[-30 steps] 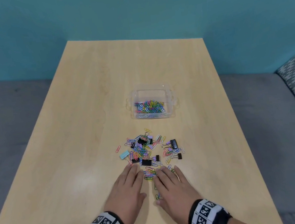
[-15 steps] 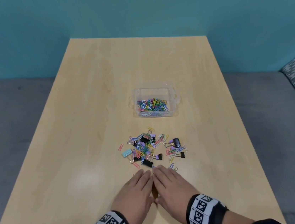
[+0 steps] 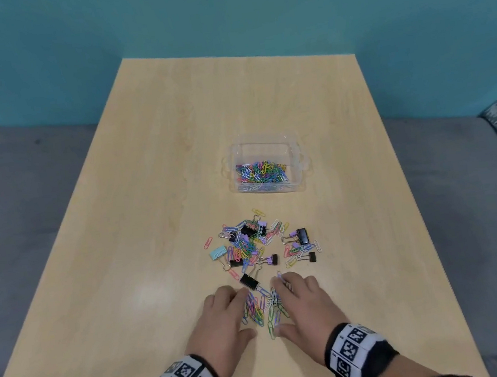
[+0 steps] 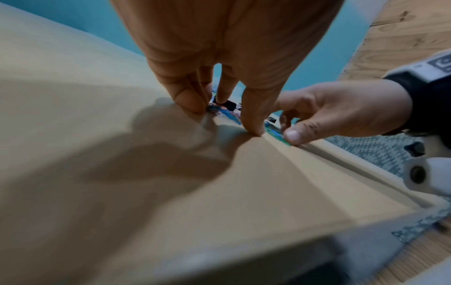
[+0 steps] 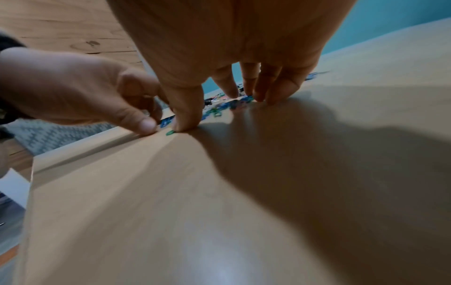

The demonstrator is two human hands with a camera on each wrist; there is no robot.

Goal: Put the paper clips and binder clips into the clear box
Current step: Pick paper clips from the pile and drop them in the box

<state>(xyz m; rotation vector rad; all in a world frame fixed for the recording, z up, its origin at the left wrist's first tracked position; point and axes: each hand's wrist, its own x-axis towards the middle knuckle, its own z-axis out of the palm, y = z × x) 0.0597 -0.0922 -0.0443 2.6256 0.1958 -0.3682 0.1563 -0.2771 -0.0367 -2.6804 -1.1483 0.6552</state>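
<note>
A clear box [image 3: 262, 142] stands mid-table with several coloured paper clips in it. In front of it lies a scattered pile of paper clips and binder clips [image 3: 255, 243]. A black binder clip [image 3: 248, 280] sits at the pile's near edge. A small heap of paper clips [image 3: 263, 310] lies between my hands. My left hand [image 3: 225, 316] and right hand [image 3: 303, 302] are arched, with fingertips and thumbs on the table curled round that heap. In the wrist views, clips [image 4: 227, 113] [image 5: 219, 109] show between thumbs and fingers.
The wooden table [image 3: 152, 231] runs to a teal wall at the back, and its near edge is just behind my wrists. Grey seat cushions [image 3: 23, 200] flank it on both sides.
My flat hands slid together over some paper clips and drew them toward me. Now they have parted and arched, showing a small heap between them.
</note>
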